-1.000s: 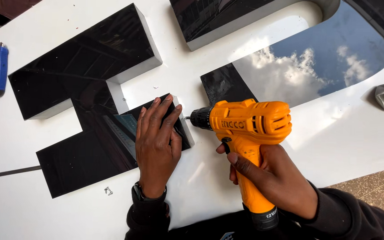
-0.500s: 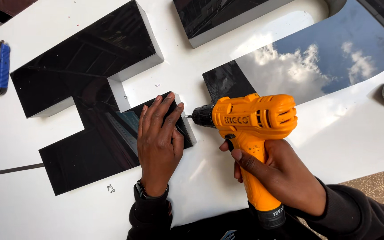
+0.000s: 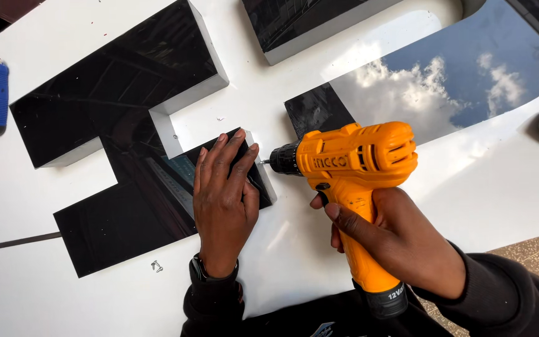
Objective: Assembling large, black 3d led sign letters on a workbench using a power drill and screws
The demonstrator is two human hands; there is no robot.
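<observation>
At frame centre, the left hand [image 3: 223, 200] lies flat, fingers [image 3: 229, 159] spread open, pressing the black letter [image 3: 120, 156]. The right hand [image 3: 394, 240] fingers wrap tight around the orange drill [image 3: 350, 162].

I see bright, even daylight from overhead, and the frame is sharp nearly throughout. The glossy black letter [image 3: 120, 156] mirrors roof beams, while the other black panel [image 3: 444, 87] mirrors blue sky and white clouds with strong glare. The white board [image 3: 481, 187] is almost blown out. Soft shadows sit under my left hand [image 3: 223, 200] and the drill [image 3: 357, 181].
</observation>
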